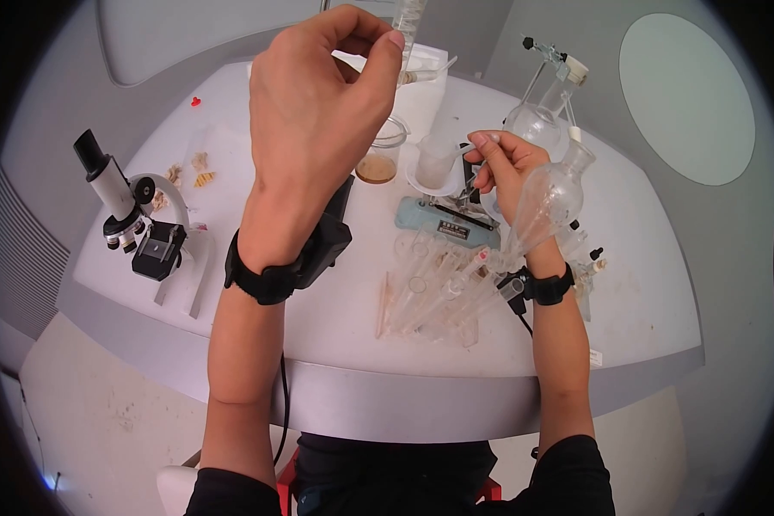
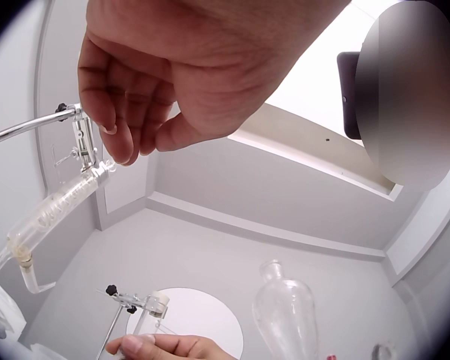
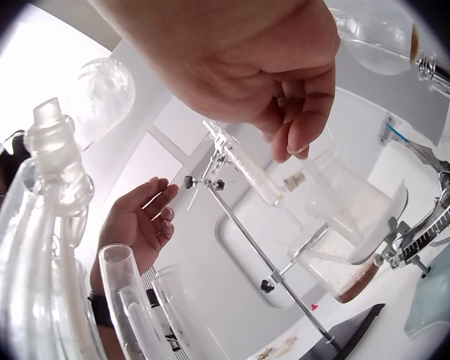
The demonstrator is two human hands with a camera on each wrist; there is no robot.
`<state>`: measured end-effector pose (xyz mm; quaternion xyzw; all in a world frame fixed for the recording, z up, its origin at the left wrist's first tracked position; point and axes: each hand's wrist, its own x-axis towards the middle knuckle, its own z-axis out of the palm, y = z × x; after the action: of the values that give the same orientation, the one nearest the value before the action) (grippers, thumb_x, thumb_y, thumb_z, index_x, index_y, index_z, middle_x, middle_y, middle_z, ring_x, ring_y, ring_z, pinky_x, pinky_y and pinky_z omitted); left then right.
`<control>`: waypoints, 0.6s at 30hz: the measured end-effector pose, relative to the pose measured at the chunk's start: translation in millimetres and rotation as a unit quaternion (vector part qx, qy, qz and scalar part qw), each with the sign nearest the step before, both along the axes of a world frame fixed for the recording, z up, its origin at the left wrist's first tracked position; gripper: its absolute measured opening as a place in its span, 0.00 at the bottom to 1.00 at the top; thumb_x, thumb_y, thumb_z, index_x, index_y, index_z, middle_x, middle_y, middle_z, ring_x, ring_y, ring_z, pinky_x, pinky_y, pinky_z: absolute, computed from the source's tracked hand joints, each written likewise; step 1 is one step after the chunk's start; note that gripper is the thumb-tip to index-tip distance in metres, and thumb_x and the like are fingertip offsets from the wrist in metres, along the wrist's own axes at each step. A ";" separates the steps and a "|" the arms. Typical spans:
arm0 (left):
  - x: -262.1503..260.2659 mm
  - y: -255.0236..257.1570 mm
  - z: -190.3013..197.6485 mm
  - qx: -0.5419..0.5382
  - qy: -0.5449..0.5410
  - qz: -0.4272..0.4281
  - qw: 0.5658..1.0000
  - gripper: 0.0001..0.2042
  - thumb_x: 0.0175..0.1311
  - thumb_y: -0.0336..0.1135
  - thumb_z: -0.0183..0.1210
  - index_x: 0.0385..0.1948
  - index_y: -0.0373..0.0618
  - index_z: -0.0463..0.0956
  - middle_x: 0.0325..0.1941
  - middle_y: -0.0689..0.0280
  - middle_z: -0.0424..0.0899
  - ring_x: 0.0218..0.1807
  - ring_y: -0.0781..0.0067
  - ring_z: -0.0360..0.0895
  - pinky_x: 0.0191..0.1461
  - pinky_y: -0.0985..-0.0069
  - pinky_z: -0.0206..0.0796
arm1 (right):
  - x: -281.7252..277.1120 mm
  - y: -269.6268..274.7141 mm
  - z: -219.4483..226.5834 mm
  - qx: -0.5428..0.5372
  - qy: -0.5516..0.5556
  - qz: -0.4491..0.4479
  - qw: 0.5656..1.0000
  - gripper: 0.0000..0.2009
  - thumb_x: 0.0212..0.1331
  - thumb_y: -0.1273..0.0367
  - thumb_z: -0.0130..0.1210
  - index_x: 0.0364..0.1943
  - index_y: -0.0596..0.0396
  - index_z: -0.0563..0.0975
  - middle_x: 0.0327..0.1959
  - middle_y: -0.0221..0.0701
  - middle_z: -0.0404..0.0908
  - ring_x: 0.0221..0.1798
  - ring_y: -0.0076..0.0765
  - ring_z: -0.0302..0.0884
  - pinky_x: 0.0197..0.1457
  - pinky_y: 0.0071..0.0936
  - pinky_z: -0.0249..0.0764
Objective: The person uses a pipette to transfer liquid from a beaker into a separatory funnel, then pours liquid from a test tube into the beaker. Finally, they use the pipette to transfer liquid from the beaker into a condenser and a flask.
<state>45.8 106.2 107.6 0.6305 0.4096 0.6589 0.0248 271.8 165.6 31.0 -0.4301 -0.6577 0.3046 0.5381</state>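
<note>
My left hand (image 1: 318, 112) is raised, its fingers loosely bent and nothing seen in them. In the left wrist view its fingertips hang near the top of a clamped glass condenser (image 2: 56, 210); contact cannot be told. My right hand (image 1: 512, 168) pinches the upper end of a thin pale rod (image 3: 331, 186). That rod slants down into a clear beaker (image 3: 356, 202), which stands on the white pan (image 3: 394, 225) of a blue balance (image 1: 447, 225). Left of the beaker is a glass jar (image 1: 376, 168) with brown contents at its bottom.
A microscope (image 1: 159, 224) stands at the left. Several test tubes (image 1: 439, 297) and a pear-shaped glass flask (image 1: 549, 198) are close to my right wrist. Behind, a stand holds a round flask (image 1: 533, 123). A red piece (image 1: 196, 101) lies at the back left.
</note>
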 end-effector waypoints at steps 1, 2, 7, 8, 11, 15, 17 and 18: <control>0.1 -0.4 0.2 0.003 -0.001 0.000 1.000 0.14 0.65 0.40 0.64 0.36 0.35 0.83 0.28 0.69 0.84 0.25 0.86 0.73 0.28 0.84 0.62 | 0.0 0.6 0.4 0.003 -0.009 -0.001 1.000 0.14 0.69 0.62 0.58 0.40 0.61 0.84 0.28 0.26 0.84 0.20 0.14 0.73 0.24 0.15 0.70; 0.1 -0.9 0.4 0.003 -0.002 0.000 1.000 0.14 0.65 0.40 0.64 0.36 0.35 0.83 0.28 0.69 0.84 0.25 0.86 0.73 0.28 0.84 0.62 | -0.1 0.9 0.8 0.006 -0.017 -0.003 1.000 0.14 0.69 0.62 0.58 0.40 0.61 0.84 0.28 0.26 0.84 0.20 0.15 0.74 0.24 0.15 0.70; -1.1 -2.5 1.4 0.007 -0.006 0.012 1.000 0.13 0.64 0.40 0.64 0.36 0.35 0.83 0.28 0.69 0.84 0.24 0.87 0.71 0.27 0.84 0.61 | -2.1 -0.3 4.0 0.012 -0.033 -0.013 0.999 0.13 0.69 0.63 0.58 0.40 0.60 0.85 0.28 0.26 0.84 0.20 0.15 0.73 0.24 0.15 0.71; -1.7 -2.7 1.6 0.007 -0.008 0.013 1.000 0.13 0.64 0.40 0.64 0.36 0.35 0.83 0.28 0.69 0.84 0.24 0.87 0.71 0.27 0.84 0.61 | -1.9 0.2 4.1 0.013 -0.034 -0.015 0.999 0.13 0.69 0.63 0.58 0.40 0.60 0.85 0.27 0.26 0.84 0.20 0.15 0.73 0.24 0.15 0.71; -3.2 -3.3 2.0 0.010 -0.012 -0.001 1.000 0.13 0.64 0.40 0.64 0.36 0.36 0.83 0.28 0.69 0.84 0.24 0.87 0.71 0.27 0.84 0.60 | -0.7 1.8 4.5 0.016 -0.040 -0.009 0.999 0.13 0.69 0.64 0.58 0.40 0.61 0.85 0.27 0.27 0.84 0.20 0.14 0.73 0.24 0.15 0.71; -4.7 -4.9 3.4 0.014 -0.016 0.000 1.000 0.13 0.64 0.39 0.63 0.35 0.36 0.83 0.27 0.70 0.83 0.23 0.87 0.70 0.26 0.84 0.59 | 0.0 2.9 5.3 0.019 -0.043 0.001 0.999 0.13 0.68 0.65 0.58 0.39 0.63 0.85 0.27 0.27 0.84 0.20 0.14 0.73 0.23 0.15 0.71; -5.5 -5.7 4.0 0.011 -0.017 0.002 1.000 0.13 0.64 0.39 0.63 0.35 0.36 0.83 0.27 0.70 0.83 0.22 0.87 0.70 0.25 0.83 0.59 | 0.3 3.8 5.9 0.014 -0.045 0.009 0.999 0.13 0.68 0.65 0.59 0.39 0.63 0.85 0.27 0.27 0.84 0.19 0.15 0.73 0.23 0.15 0.71; -5.7 -5.9 4.3 0.014 -0.018 0.002 1.000 0.13 0.64 0.39 0.63 0.35 0.36 0.83 0.26 0.70 0.83 0.22 0.87 0.70 0.25 0.83 0.58 | 0.1 4.0 6.1 0.015 -0.046 0.009 0.999 0.13 0.68 0.65 0.59 0.39 0.63 0.85 0.27 0.27 0.84 0.19 0.15 0.73 0.23 0.15 0.71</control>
<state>40.1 100.3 111.9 0.6183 0.4013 0.6754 0.0220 272.0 169.6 37.1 -0.4297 -0.6904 0.2793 0.5106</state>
